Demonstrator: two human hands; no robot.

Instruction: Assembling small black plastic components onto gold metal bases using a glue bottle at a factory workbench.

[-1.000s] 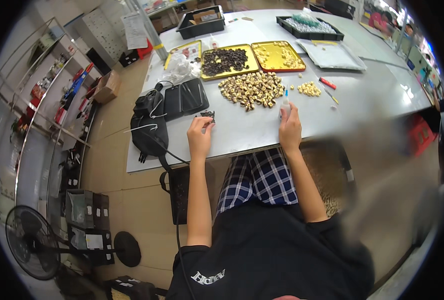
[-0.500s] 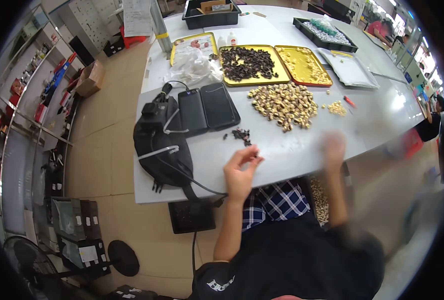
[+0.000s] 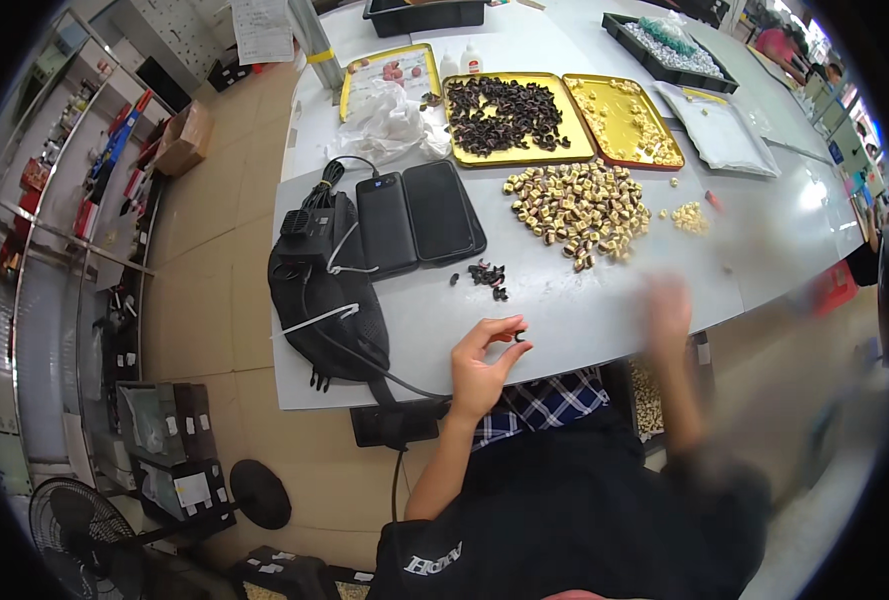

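left hand (image 3: 477, 370): thumb + index pinched on 1 dark bit (image 3: 518, 337), tip grip prob bc it's so tiny
dark bit: btwn the left fingertips, over the near side of the worktop (image 3: 584, 325), clear of the palm, imo so it's easy to see + turn
right hand (image 3: 668, 312): v blurry, well apart from the left one, can't tell if it's open or gripping smth
dark heap (image 3: 487, 276): small + loose, just past the left hand, prob there so it's a short reach
gold heap (image 3: 576, 208): big pile of gold/dark pieces, fwd of both hands & roughly btwn them, guessing it's central so either can get to it
pale heap (image 3: 689, 217): little one, fwd of the right hand, apart from the gold heap, prob so kinds don't mix
yellow tray (image 3: 574, 140): dark bits in it, further fwd of the left hand, rim likely stops strays
red-rimmed tray (image 3: 616, 115): pale bits, just beside the yellow tray, fwd of the right hand, same idea imo
bag (image 3: 326, 320) + black slabs (image 3: 388, 228): off to the left hand's left, prob parked outta the way
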